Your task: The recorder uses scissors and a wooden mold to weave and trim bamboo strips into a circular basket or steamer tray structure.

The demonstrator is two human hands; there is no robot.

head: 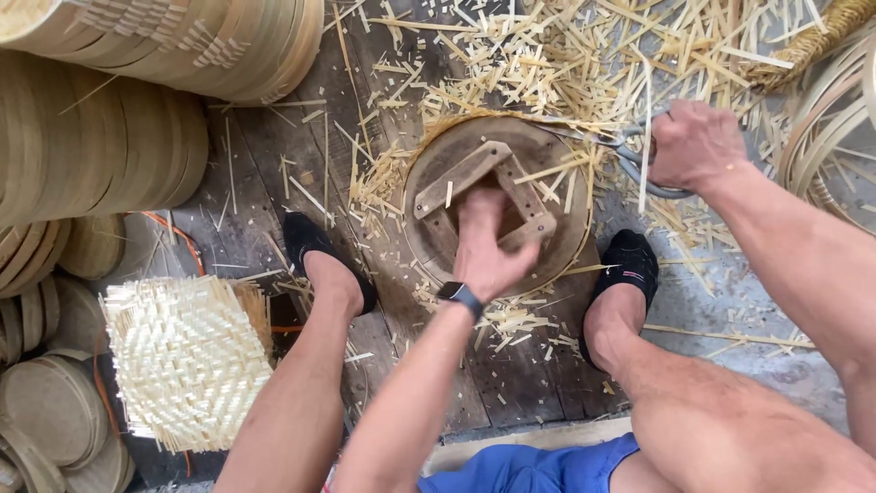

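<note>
Hands: left (484, 246) presses mould (497, 205), right (693, 146) grips shears (639, 164).

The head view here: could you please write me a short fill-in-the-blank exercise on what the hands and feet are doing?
1. The left hand presses on a wooden ____ frame atop the round disc.
2. The right hand grips a pair of ____ at the disc's edge.
3. Both feet wear ____ shoes.
4. The stacked bamboo strips lie beside the ____ foot.

Missing words: square; scissors; black; left
</note>
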